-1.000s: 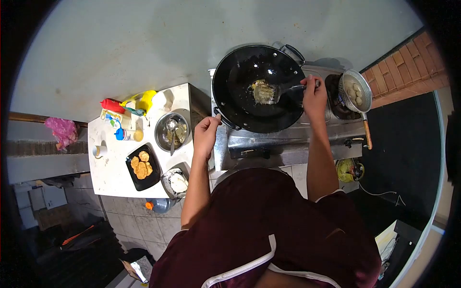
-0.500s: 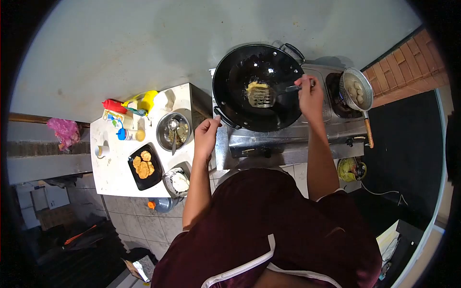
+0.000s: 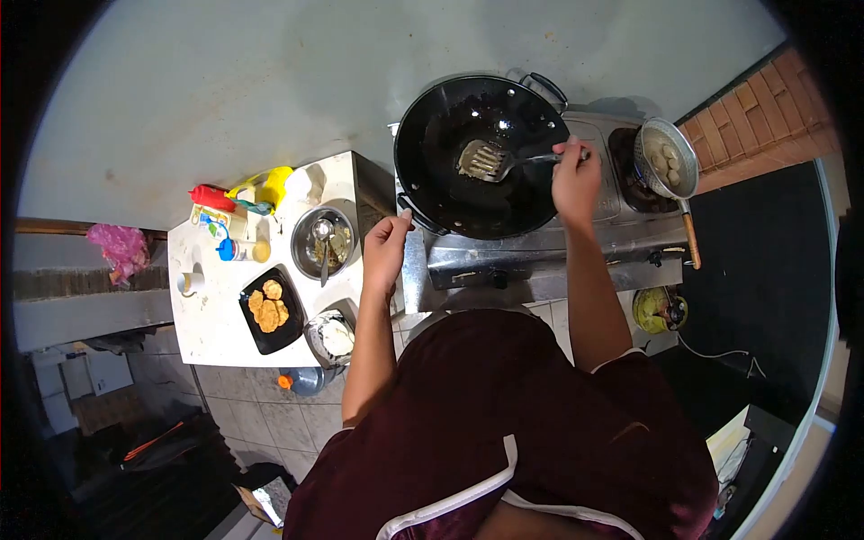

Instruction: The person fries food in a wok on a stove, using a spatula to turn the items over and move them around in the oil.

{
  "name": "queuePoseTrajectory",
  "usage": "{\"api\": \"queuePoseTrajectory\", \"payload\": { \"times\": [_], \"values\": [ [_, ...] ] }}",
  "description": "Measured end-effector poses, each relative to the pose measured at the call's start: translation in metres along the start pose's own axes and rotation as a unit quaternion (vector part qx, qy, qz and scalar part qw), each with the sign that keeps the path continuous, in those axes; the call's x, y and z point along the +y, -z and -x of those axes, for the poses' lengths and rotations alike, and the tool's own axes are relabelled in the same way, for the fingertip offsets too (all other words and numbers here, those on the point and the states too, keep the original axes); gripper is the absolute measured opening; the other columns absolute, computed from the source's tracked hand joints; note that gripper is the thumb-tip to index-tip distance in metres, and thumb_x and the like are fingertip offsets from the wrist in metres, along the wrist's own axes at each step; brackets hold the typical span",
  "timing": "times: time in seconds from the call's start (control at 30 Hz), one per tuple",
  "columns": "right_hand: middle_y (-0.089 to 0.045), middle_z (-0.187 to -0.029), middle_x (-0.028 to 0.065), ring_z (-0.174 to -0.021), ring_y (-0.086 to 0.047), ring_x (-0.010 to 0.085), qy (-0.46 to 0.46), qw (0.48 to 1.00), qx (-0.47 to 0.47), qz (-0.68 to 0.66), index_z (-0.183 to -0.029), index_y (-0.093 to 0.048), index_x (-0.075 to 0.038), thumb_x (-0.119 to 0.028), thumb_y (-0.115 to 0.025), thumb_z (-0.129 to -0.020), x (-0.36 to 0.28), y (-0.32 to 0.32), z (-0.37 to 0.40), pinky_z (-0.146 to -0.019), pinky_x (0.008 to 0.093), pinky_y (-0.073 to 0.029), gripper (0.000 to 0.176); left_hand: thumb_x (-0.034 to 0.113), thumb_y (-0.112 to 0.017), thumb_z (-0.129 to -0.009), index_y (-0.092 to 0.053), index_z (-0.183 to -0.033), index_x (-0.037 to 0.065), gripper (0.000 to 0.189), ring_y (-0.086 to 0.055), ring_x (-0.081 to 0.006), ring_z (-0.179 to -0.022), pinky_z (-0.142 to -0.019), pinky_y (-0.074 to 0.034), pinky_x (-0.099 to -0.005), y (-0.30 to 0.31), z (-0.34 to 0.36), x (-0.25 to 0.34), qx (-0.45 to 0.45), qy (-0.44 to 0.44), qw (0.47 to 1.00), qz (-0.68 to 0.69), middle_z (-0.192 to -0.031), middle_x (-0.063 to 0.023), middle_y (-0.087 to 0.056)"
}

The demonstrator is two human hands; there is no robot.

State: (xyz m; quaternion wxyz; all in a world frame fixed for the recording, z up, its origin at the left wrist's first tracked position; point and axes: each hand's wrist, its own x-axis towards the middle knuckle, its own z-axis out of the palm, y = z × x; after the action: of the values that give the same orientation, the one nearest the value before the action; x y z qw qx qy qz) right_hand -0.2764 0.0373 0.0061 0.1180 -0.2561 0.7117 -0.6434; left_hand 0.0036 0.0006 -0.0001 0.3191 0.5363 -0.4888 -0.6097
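Note:
A large black wok (image 3: 504, 202) sits on the stove in front of me. My right hand (image 3: 576, 184) is closed around the handle of a metal slotted spatula (image 3: 489, 164). The spatula's blade lies over a small pale piece of food (image 3: 466, 155) in the wok and partly hides it. At the wok's left side, my left hand (image 3: 387, 247) is curled at the near loop handle (image 3: 423, 220), thumb up against it.
Left, a white table (image 3: 211, 333) bears a black plate (image 3: 261, 338) of fried patties, a steel bowl (image 3: 303, 256) with a spoon, a bowl of white powder (image 3: 337, 337) and bottles (image 3: 243, 250). Right, a handled pot (image 3: 670, 184) holding several round pieces stands on another burner.
The spatula's blade has shifted away from me, toward the wok's back, and now overlaps the food more. My left hand stays by the wok's handle.

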Motion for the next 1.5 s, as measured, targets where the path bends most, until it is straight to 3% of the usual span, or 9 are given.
{"api": "queuePoseTrajectory", "payload": {
  "times": [0.13,0.43,0.57,0.77,0.87,0.97,1.13,1.3,1.5],
  "values": [
    [-0.066,-0.080,0.0097,-0.076,-0.061,0.0206,0.012,0.996,-0.012,0.086,-0.093,-0.055,0.002,-0.028,-0.048,-0.094,-0.010,0.004,0.002,-0.073,0.0306,-0.045,0.031,0.031,-0.061,-0.088,-0.057,-0.068,0.005,0.034,-0.031,-0.0038,-0.059,-0.054,-0.024,-0.0218,0.000,0.000,0.000,0.001,-0.001,1.000,-0.006,-0.061,0.0070,-0.041],
    [-0.066,-0.079,0.0091,-0.070,-0.060,0.0179,0.055,0.996,-0.031,0.068,-0.094,-0.055,0.001,-0.025,-0.049,-0.093,-0.021,0.004,0.006,-0.067,0.0296,-0.045,0.027,0.030,-0.060,-0.089,-0.057,-0.069,0.009,0.029,-0.031,-0.0030,-0.056,-0.050,-0.023,-0.0208,0.001,-0.002,-0.001,-0.008,-0.010,1.000,-0.007,-0.062,0.0083,-0.042],
    [-0.066,-0.079,0.0085,-0.070,-0.060,0.0171,0.028,0.997,-0.023,0.068,-0.094,-0.055,0.001,-0.025,-0.049,-0.093,-0.010,0.008,-0.002,-0.067,0.0293,-0.045,0.027,0.030,-0.059,-0.089,-0.057,-0.069,0.008,0.030,-0.031,-0.0033,-0.056,-0.051,-0.023,-0.0209,0.003,-0.001,-0.001,-0.005,-0.014,1.000,-0.009,-0.062,0.0078,-0.042],
    [-0.066,-0.078,0.0089,-0.068,-0.061,0.0194,0.097,0.988,-0.051,0.110,-0.092,-0.056,-0.001,-0.027,-0.048,-0.094,-0.019,0.009,-0.003,-0.065,0.0307,-0.045,0.027,0.032,-0.061,-0.088,-0.058,-0.068,0.005,0.034,-0.032,-0.0039,-0.060,-0.054,-0.024,-0.0217,0.001,0.000,0.005,-0.005,-0.002,1.000,-0.010,-0.062,0.0070,-0.042],
    [-0.066,-0.077,0.0090,-0.069,-0.062,0.0211,0.087,0.991,-0.023,0.096,-0.091,-0.056,-0.001,-0.026,-0.049,-0.093,-0.014,0.009,-0.006,-0.065,0.0312,-0.045,0.026,0.033,-0.061,-0.088,-0.058,-0.068,0.005,0.034,-0.031,-0.0040,-0.059,-0.054,-0.024,-0.0220,0.003,-0.001,0.004,-0.004,-0.007,1.000,-0.012,-0.062,0.0071,-0.041],
    [-0.067,-0.076,0.0084,-0.068,-0.062,0.0214,0.073,0.993,-0.067,0.071,-0.091,-0.056,-0.001,-0.026,-0.049,-0.093,-0.009,0.005,-0.001,-0.064,0.0310,-0.045,0.027,0.033,-0.061,-0.088,-0.058,-0.069,0.005,0.034,-0.031,-0.0042,-0.059,-0.054,-0.024,-0.0220,0.003,-0.002,0.004,-0.010,0.003,1.000,-0.015,-0.061,0.0071,-0.040],
    [-0.066,-0.077,0.0074,-0.062,-0.058,0.0158,0.036,0.996,-0.029,0.070,-0.092,-0.056,0.000,-0.027,-0.049,-0.093,-0.006,0.012,-0.006,-0.061,0.0299,-0.044,0.028,0.031,-0.059,-0.090,-0.058,-0.070,0.009,0.029,-0.029,-0.0019,-0.052,-0.048,-0.020,-0.0206,0.004,-0.004,0.003,-0.006,-0.014,1.000,-0.005,-0.058,0.0096,-0.037],
    [-0.065,-0.078,0.0065,-0.057,-0.052,0.0123,0.045,0.996,-0.077,0.032,-0.093,-0.055,0.000,-0.026,-0.049,-0.094,0.002,0.011,-0.004,-0.057,0.0274,-0.042,0.027,0.031,-0.059,-0.090,-0.058,-0.070,0.009,0.030,-0.029,-0.0022,-0.053,-0.048,-0.020,-0.0208,0.003,-0.004,0.002,-0.010,-0.014,1.000,-0.009,-0.059,0.0093,-0.037],
    [-0.064,-0.077,0.0049,-0.056,-0.049,0.0072,0.047,0.992,-0.044,-0.107,-0.090,-0.054,-0.001,-0.021,-0.049,-0.095,-0.019,0.022,-0.012,-0.056,0.0231,-0.041,0.022,0.030,-0.059,-0.089,-0.059,-0.068,0.008,0.030,-0.029,-0.0027,-0.054,-0.049,-0.021,-0.0210,0.005,-0.003,0.000,-0.010,-0.012,1.000,-0.005,-0.059,0.0091,-0.038]
  ]
}}
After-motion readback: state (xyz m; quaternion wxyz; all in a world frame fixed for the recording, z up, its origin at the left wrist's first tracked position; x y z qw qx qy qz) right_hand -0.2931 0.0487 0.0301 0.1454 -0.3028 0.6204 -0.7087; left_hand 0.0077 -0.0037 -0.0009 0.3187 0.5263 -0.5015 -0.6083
